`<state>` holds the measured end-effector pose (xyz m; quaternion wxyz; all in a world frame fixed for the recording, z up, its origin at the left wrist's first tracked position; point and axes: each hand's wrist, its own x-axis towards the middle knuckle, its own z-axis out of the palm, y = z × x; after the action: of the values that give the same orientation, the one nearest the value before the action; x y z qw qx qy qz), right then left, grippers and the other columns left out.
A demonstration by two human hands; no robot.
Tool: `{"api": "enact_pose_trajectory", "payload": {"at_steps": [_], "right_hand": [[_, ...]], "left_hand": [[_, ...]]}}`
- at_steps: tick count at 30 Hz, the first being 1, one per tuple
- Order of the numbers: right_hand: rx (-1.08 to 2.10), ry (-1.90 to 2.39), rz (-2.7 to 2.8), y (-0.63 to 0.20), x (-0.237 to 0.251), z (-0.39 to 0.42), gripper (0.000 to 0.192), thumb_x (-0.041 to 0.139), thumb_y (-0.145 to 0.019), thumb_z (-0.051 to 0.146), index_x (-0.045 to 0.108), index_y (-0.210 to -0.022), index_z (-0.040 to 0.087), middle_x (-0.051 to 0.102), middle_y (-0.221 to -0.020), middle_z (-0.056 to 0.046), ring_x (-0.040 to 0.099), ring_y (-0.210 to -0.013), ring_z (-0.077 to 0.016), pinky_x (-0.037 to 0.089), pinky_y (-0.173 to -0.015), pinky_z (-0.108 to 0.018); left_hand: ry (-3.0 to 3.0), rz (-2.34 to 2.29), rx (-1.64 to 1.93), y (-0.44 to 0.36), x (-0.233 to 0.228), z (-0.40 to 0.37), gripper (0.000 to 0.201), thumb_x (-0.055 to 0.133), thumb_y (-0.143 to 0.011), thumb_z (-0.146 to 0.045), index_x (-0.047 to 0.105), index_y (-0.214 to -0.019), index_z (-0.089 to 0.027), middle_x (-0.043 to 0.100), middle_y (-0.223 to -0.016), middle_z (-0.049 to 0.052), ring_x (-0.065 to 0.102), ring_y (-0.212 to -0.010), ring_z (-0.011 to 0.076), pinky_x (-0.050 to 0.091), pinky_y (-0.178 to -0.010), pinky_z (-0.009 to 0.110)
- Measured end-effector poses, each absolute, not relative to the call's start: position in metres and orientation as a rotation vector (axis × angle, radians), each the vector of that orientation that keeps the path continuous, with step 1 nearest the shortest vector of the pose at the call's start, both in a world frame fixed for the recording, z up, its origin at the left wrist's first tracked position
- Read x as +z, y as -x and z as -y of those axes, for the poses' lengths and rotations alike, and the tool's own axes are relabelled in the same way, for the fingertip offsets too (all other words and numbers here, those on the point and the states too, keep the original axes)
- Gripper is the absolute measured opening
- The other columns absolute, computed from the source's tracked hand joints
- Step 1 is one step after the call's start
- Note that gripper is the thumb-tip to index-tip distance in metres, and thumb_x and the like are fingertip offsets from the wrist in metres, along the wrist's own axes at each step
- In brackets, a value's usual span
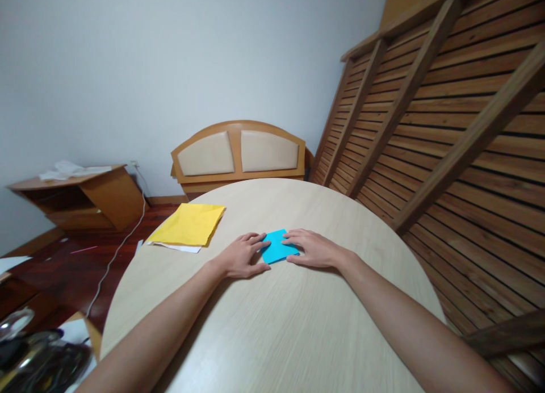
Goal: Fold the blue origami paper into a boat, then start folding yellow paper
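1. The blue paper (279, 246) lies mid-counter, pressed flat by the left hand (240, 256) and right hand (310, 249), fingers spread, gripping nothing.
2. Uneven pressure could skew its crease or slide it on the smooth surface.
3. The round pale wood counter (276, 325) carries yellow sheets (187, 224) at its far left edge; a slatted frame (447, 126) leans on the right.

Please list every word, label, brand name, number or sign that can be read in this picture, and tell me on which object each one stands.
None: no readable text shows anywhere.
The blue paper under the left hand and right hand is plain.
The yellow paper and the white sheet beneath it show no print.
The papers on the side cabinet are too small and blurred to read.
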<state>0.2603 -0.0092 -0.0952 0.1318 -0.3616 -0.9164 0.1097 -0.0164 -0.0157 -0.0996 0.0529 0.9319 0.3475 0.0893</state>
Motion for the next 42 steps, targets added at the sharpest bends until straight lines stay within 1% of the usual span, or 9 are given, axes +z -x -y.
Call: {"api": "enact_pose_trajectory", "payload": {"at_steps": [4,10,13,17,24,30,33,38,42], "right_hand": [[0.318,1.029,2.637,-0.26,-0.0972,0.0085,0.052,0.062,-0.087,0.05,0.065,-0.129,0.019,0.06,-0.138,-0.014,0.053,-0.128,-0.0318,0.039,-0.109,-0.047],[0.314,1.029,2.624,-0.2601,-0.0962,0.0095,0.048,0.063,-0.087,0.049,0.069,-0.125,0.019,0.062,-0.134,-0.014,0.056,-0.126,-0.032,0.041,-0.108,-0.046],[0.302,1.026,2.626,-0.2604,-0.0947,0.0103,0.046,0.062,-0.088,0.048,0.07,-0.122,0.018,0.063,-0.132,-0.015,0.057,-0.124,-0.0318,0.042,-0.107,-0.046],[0.313,1.018,2.612,-0.262,-0.0952,0.0099,0.044,0.063,-0.087,0.047,0.071,-0.121,0.019,0.064,-0.131,-0.015,0.059,-0.122,-0.0311,0.043,-0.105,-0.045],[0.346,1.011,2.595,-0.2648,-0.0978,0.0072,0.041,0.061,-0.089,0.048,0.072,-0.118,0.023,0.066,-0.13,-0.012,0.058,-0.123,-0.0302,0.043,-0.105,-0.044],[0.341,0.982,2.604,-0.264,-0.0965,0.0075,0.036,0.06,-0.09,0.046,0.074,-0.115,0.024,0.068,-0.127,-0.011,0.061,-0.119,-0.0294,0.045,-0.103,-0.041],[0.324,0.982,2.609,-0.264,-0.0969,0.0073,0.036,0.06,-0.09,0.046,0.074,-0.115,0.023,0.068,-0.127,-0.01,0.061,-0.118,-0.029,0.045,-0.103,-0.041],[0.323,1.002,2.61,-0.2646,-0.0974,0.0069,0.039,0.06,-0.089,0.046,0.072,-0.117,0.023,0.067,-0.128,-0.01,0.06,-0.12,-0.0287,0.044,-0.103,-0.041],[0.321,1.019,2.609,-0.2643,-0.0953,0.0088,0.042,0.064,-0.086,0.045,0.07,-0.12,0.021,0.067,-0.127,-0.011,0.06,-0.118,-0.0287,0.044,-0.103,-0.04]], "left_hand": [[-2.862,-1.056,0.265,0.0164,-0.0996,0.0159,0.074,0.054,-0.087,-0.065,0.05,-0.143,-0.015,0.044,-0.151,0.018,0.044,-0.135,0.0362,0.036,-0.111,0.052],[-2.894,-1.03,0.307,0.0163,-0.0995,0.0158,0.071,0.055,-0.087,-0.063,0.052,-0.14,-0.016,0.047,-0.148,0.017,0.045,-0.133,0.0358,0.036,-0.111,0.052],[-2.903,-0.976,0.352,0.0152,-0.0994,0.0153,0.066,0.057,-0.087,-0.06,0.055,-0.136,-0.015,0.052,-0.143,0.017,0.047,-0.132,0.034,0.036,-0.111,0.05],[-2.903,-0.927,0.388,0.014,-0.0999,0.0147,0.059,0.058,-0.088,-0.056,0.059,-0.13,-0.015,0.058,-0.136,0.017,0.052,-0.127,0.032,0.039,-0.109,0.048],[-2.921,-0.895,0.404,0.0127,-0.098,0.0149,0.054,0.059,-0.088,-0.052,0.058,-0.129,-0.016,0.059,-0.135,0.015,0.055,-0.123,0.0307,0.042,-0.107,0.047],[-2.933,-0.878,0.403,0.012,-0.0978,0.0139,0.04,0.053,-0.094,-0.042,0.061,-0.124,-0.017,0.063,-0.13,0.013,0.058,-0.12,0.0275,0.045,-0.105,0.044],[-2.945,-0.874,0.401,0.0118,-0.0982,0.0136,0.037,0.052,-0.094,-0.038,0.061,-0.124,-0.017,0.063,-0.13,0.013,0.058,-0.12,0.027,0.045,-0.105,0.043],[-2.944,-0.874,0.406,0.0115,-0.0971,0.0139,0.038,0.053,-0.094,-0.039,0.061,-0.123,-0.017,0.063,-0.13,0.014,0.059,-0.119,0.0271,0.045,-0.104,0.042],[-2.933,-0.876,0.421,0.0114,-0.0962,0.0148,0.038,0.053,-0.094,-0.042,0.062,-0.123,-0.019,0.063,-0.129,0.013,0.059,-0.118,0.0269,0.046,-0.104,0.043]]}}
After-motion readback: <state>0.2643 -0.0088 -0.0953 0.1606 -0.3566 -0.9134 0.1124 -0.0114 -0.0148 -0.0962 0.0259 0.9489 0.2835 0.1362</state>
